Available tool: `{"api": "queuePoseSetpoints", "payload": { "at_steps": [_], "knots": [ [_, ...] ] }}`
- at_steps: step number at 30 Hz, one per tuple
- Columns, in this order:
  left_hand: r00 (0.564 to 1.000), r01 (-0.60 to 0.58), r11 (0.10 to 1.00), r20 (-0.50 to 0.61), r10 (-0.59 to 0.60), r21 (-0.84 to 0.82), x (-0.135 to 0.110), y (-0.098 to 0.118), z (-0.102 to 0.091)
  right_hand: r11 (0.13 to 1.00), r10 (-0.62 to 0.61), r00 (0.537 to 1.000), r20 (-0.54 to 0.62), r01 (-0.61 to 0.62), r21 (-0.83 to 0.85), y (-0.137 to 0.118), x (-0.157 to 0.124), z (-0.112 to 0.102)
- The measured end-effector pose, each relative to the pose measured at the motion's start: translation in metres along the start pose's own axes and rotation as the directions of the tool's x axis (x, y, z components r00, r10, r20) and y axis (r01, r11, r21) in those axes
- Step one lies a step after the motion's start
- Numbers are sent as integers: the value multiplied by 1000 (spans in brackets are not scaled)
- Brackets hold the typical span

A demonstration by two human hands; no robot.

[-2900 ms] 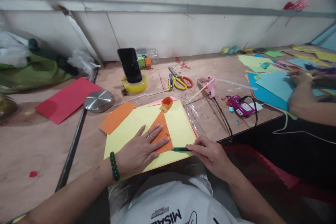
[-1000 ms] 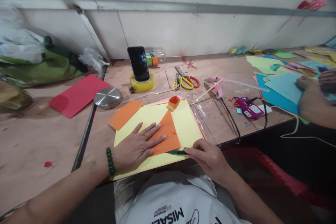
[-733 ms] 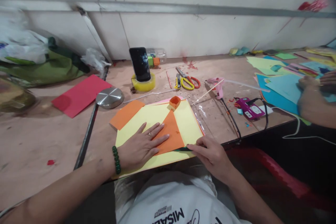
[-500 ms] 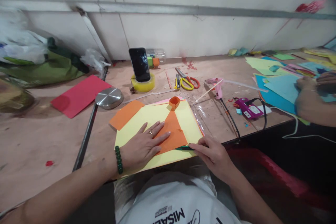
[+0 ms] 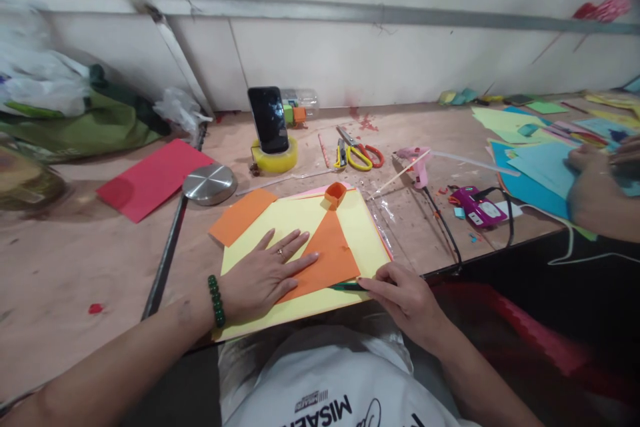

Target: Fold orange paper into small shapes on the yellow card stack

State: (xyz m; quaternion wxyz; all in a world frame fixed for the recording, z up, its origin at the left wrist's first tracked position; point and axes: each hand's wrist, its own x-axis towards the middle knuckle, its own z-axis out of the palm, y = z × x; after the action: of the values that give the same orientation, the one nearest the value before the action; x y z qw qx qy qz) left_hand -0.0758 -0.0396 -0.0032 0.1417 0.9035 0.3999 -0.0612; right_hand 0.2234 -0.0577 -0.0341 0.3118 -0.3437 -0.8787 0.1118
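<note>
My left hand (image 5: 267, 273) lies flat with fingers spread on the yellow paper (image 5: 253, 233) and on an orange paper piece (image 5: 330, 253). A green bead bracelet circles the wrist. The orange piece narrows toward a small folded orange paper ring (image 5: 335, 194) beyond it. My right hand (image 5: 403, 293) is closed at the lower right corner of the orange piece. From its fingertips a slim dark-green pen-shaped thing (image 5: 345, 286) runs along the near edge of that paper; its exact kind is unclear. A second orange sheet (image 5: 243, 215) overlaps the yellow paper's left edge.
Beyond the papers are a phone (image 5: 269, 119) propped on a yellow tape roll (image 5: 274, 157), scissors (image 5: 367, 152), a cutter (image 5: 341, 155) and a pink glue gun (image 5: 419, 167). A round metal lid (image 5: 209, 183) and red paper (image 5: 155, 179) lie left. Another person's hands (image 5: 597, 173) work at right.
My left hand has slid slightly left over the papers, uncovering more of the orange piece. My right hand keeps its place at the corner. The view has shifted a little.
</note>
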Motion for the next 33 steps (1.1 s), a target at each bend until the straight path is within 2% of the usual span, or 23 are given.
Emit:
{"api": "queuePoseSetpoints", "payload": {
  "at_steps": [13,19,28,33],
  "knots": [
    [999,12,1000,33,-13,7,1,1,-3,999,-29,999,-32,29,24,-6,2,5],
    [1000,9,1000,16,-9,12,0,3,-3,999,-32,998,-45,33,30,-8,2,8],
    [999,-14,1000,-36,14,19,0,1,1,999,-32,999,-31,33,28,-13,5,12],
    [1000,5,1000,-6,-5,8,0,1,1,999,-30,999,-10,30,25,-16,5,15]
  ]
}}
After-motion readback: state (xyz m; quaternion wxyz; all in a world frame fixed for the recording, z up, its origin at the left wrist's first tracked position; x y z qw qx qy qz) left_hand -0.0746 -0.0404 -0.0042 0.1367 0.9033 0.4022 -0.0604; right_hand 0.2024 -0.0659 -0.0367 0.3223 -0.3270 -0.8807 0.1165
